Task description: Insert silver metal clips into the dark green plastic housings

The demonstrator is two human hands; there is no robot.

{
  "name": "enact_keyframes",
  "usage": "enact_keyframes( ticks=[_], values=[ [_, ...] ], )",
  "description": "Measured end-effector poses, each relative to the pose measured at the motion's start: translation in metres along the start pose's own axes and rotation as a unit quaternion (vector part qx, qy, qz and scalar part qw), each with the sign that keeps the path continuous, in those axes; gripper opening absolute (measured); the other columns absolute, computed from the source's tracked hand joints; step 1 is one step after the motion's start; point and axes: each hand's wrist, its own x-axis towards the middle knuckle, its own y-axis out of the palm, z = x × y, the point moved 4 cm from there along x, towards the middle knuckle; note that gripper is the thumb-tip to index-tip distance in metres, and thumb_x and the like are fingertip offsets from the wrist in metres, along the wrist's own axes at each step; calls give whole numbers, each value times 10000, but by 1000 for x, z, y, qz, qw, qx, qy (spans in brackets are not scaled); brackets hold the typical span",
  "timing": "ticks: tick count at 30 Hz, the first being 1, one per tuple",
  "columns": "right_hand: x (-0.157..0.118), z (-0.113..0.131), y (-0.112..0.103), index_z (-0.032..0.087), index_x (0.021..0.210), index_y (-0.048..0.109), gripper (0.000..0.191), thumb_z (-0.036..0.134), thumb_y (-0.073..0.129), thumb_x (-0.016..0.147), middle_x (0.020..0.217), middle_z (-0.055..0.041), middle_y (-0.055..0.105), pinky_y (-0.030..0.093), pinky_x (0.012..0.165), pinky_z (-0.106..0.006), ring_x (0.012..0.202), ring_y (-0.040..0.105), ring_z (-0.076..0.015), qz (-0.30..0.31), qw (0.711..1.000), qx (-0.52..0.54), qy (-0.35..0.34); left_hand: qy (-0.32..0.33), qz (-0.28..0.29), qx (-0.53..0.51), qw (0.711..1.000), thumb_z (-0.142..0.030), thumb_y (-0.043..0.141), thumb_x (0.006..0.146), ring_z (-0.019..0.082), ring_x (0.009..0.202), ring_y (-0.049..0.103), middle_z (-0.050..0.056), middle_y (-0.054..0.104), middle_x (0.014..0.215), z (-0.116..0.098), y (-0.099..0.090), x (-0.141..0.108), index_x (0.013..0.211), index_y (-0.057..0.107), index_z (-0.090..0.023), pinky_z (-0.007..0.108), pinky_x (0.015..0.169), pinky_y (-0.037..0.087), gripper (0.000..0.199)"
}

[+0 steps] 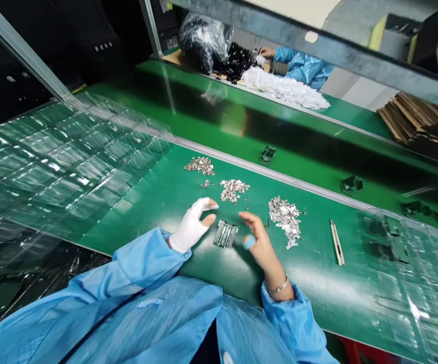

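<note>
Fingers of my white-gloved left hand (192, 226) spread open, empty, just left of the small ribbed grey metal part (225, 234) lying on the green mat (158, 202). My bare right hand (258, 242) hovers loosely open beside it, holding nothing, near the pile of silvery metal clips (285, 216).

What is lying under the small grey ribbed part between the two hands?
The grey ribbed part lies flat on the green mat, between left hand and right hand. Anything beneath it is covered.

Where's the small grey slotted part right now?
In the head view, the grey slotted part lies on the green mat between the gloved left hand and the bare right hand, below the middle pile of metal pieces.
</note>
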Motion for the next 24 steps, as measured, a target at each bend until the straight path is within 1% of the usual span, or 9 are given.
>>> enact_keyframes(
  ticks=[2, 4, 7, 9, 13, 15, 18, 21, 24],
  values=[
    [-6, 7, 7, 187, 1318, 420, 662, 318, 662, 715, 1346, -126, 450, 320, 1081, -461, 1262, 413, -274, 62, 992, -106, -23, 15, 15, 54, 998, -443, 490, 835, 204, 977, 605, 90, 608, 1024, -6, -7, -5, 1108, 467, -175, 390, 952, 469, 383],
    [-8, 8, 11, 185, 1314, 439, 654, 276, 666, 708, 1286, -123, 507, 347, 1058, -473, 1202, 467, -279, 25, 987, -161, 8, 59, 72, 132, 987, -487, 521, 808, 233, 997, 607, 102, 625, 1052, -14, -5, -14, 1154, 472, -185, 408, 948, 472, 462],
    [-6, 3, 13, 170, 1303, 446, 529, 315, 568, 809, 1224, -127, 556, 463, 949, -386, 1077, 566, -235, -54, 993, -90, 57, 132, 142, 251, 948, -496, 637, 713, 304, 1116, 562, 145, 573, 1230, -27, 9, -25, 1283, 425, -194, 441, 960, 461, 680],
    [-4, -3, 14, 171, 1351, 394, 521, 370, 471, 876, 1199, -126, 576, 496, 898, -345, 1028, 600, -211, -57, 997, -18, 58, 144, 151, 298, 931, -428, 608, 741, 305, 1080, 585, 145, 594, 1206, -34, 15, -14, 1312, 413, -187, 431, 917, 483, 649],
    [-4, -15, 0, 184, 1443, 241, 612, 378, 431, 893, 1303, -144, 503, 511, 883, -343, 1064, 591, -204, -116, 992, -8, 53, 73, 78, 344, 933, -291, 448, 836, 229, 1069, 599, 77, 624, 1170, -52, 2, 71, 1230, 477, -233, 338, 905, 478, 399],
    [-6, -19, -6, 211, 1429, 278, 586, 341, 453, 885, 1320, -129, 488, 520, 865, -337, 1065, 587, -201, -136, 987, -52, 65, 12, 35, 411, 911, -337, 447, 856, 220, 1058, 599, 54, 636, 1137, -56, -14, 131, 1212, 469, -256, 323, 894, 470, 366],
    [-7, -22, -7, 227, 1394, 350, 536, 304, 465, 877, 1296, -105, 502, 532, 833, -307, 1048, 594, -194, -112, 985, -111, 67, -35, -20, 451, 891, -338, 453, 862, 271, 1099, 569, 129, 620, 1141, -51, -38, 208, 1192, 469, -184, 373, 914, 441, 364],
    [-7, -25, -4, 235, 1391, 359, 512, 292, 442, 890, 1281, -91, 506, 537, 799, -273, 1022, 606, -184, -98, 983, -144, 53, -89, -51, 475, 874, -324, 493, 844, 318, 1128, 545, 187, 593, 1167, -35, -50, 252, 1195, 462, -143, 419, 905, 434, 396],
    [-7, -28, -5, 248, 1394, 361, 494, 300, 418, 907, 1258, -84, 518, 537, 782, -254, 979, 621, -173, -95, 981, -160, 48, -138, -59, 480, 865, -355, 543, 820, 340, 1085, 569, 218, 601, 1135, -19, -51, 266, 1183, 482, -105, 425, 861, 456, 445]
  ],
)
